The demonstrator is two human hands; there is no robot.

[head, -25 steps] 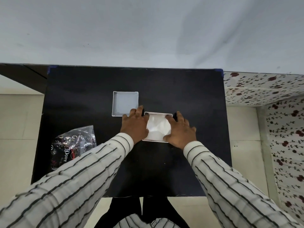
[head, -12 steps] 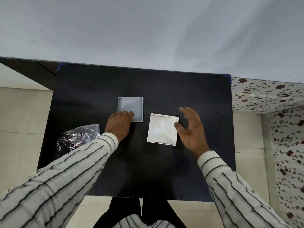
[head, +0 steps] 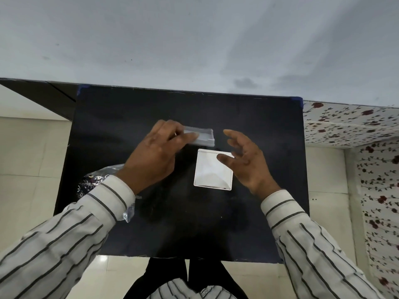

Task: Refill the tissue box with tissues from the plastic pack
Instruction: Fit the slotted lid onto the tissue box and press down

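Observation:
A square white tissue box (head: 212, 170), open at the top and holding white tissues, sits in the middle of the black table (head: 259, 130). My left hand (head: 155, 156) grips the box's translucent grey lid (head: 201, 138) and holds it tilted above the table, just behind the box. My right hand (head: 246, 162) hovers with fingers spread over the box's right edge, holding nothing. The plastic pack (head: 97, 182) lies at the table's left side, mostly hidden behind my left sleeve.
A pale wall (head: 194, 39) runs behind the table. A flower-patterned surface (head: 349, 124) stands to the right. Tiled floor (head: 28, 158) shows on both sides and in front of the table.
My left hand left the box, reached the lid lying behind it and lifted it, tilted, off the table. My right hand came off the box and opened beside it.

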